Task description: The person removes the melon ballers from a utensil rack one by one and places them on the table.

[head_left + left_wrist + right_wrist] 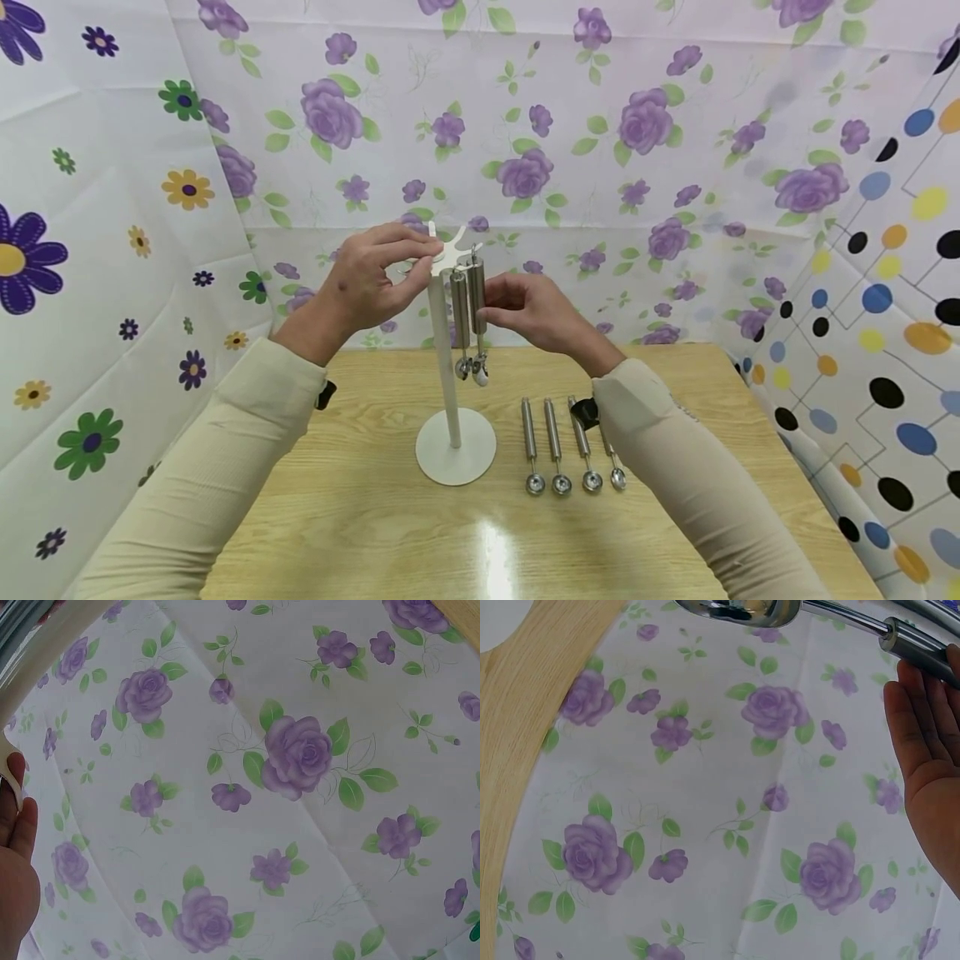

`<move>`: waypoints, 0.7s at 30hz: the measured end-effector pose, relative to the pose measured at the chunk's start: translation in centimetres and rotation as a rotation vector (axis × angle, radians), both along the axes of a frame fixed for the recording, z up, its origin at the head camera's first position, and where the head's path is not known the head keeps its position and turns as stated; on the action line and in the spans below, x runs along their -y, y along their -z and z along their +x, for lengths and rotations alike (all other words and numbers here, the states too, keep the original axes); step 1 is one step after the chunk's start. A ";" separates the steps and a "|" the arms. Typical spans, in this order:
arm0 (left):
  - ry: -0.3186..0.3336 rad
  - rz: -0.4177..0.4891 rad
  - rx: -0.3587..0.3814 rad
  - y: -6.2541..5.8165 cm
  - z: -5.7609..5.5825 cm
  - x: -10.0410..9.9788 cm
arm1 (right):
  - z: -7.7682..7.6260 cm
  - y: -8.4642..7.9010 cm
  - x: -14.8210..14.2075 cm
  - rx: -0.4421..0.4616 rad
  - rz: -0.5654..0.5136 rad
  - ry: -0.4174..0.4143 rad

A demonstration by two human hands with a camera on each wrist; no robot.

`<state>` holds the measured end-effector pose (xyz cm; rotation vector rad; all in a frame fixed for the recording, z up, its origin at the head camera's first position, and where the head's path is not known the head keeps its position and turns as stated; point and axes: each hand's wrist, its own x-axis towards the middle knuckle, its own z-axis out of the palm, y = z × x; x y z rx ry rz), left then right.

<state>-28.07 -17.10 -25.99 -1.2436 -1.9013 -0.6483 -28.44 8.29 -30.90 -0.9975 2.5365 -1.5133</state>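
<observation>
A white rack with curved hook arms at its top stands upright on a round base. My left hand holds the rack's top between thumb and fingers; in the left wrist view only part of this hand shows. Two steel scoops hang from the arms on the near right side. With thumb and fingertips my right hand pinches the handle of the right-hand scoop. The other hanging scoop is just left of it. In the right wrist view, a shiny rounded scoop head shows beyond the fingers.
Several similar steel utensils lie in a row on the wooden table, right of the round base; one utensil is nearest the base. The right sleeve partly covers the row. Flower-patterned cloth hangs behind.
</observation>
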 end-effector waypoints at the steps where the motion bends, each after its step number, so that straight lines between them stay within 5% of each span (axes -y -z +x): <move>1: -0.002 0.001 -0.001 0.0 0.0 0.0 | 0.0 -0.1 -0.1 -0.001 0.000 0.003; 21: -0.009 0.024 -0.014 0.3 0.0 -0.3 | 0.6 0.7 -3.3 0.024 0.023 0.067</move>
